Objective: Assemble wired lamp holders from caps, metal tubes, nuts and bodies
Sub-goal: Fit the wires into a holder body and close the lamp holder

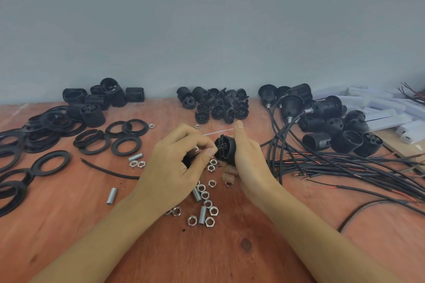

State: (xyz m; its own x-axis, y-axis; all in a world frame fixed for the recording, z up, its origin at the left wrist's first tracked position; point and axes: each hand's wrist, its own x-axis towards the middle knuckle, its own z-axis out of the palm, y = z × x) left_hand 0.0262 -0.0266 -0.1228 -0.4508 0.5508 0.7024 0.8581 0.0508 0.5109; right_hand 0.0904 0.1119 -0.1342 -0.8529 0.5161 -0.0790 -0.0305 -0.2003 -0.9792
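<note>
Fingertips (211, 151) of my left hand (177, 163) are curled tight, pinching a small part against the open face of the cap (226, 148). The part is hidden between them, so I cannot tell whether it is a nut or a tube. My right hand (249, 161) grips the cap from the side, just above the table (230, 255), with the thumb up over the rim and the fingers curled beneath.

I judge the cap light, stiff and smooth-walled. The outer wall is the place to hold it. The thin ribs inside look easier to snap, so I would keep pressure off them.

Loose nuts (207, 202) and tubes (202, 215) lie under my wrists. They are small and shiny, and I expect they would slip or roll if pinched carelessly.

More caps (216, 103) are heaped straight ahead, with bodies (92, 103) and flat rings (51, 163) to the left. Finished holders (322, 110) and their cables (345, 167) lie to the right.
</note>
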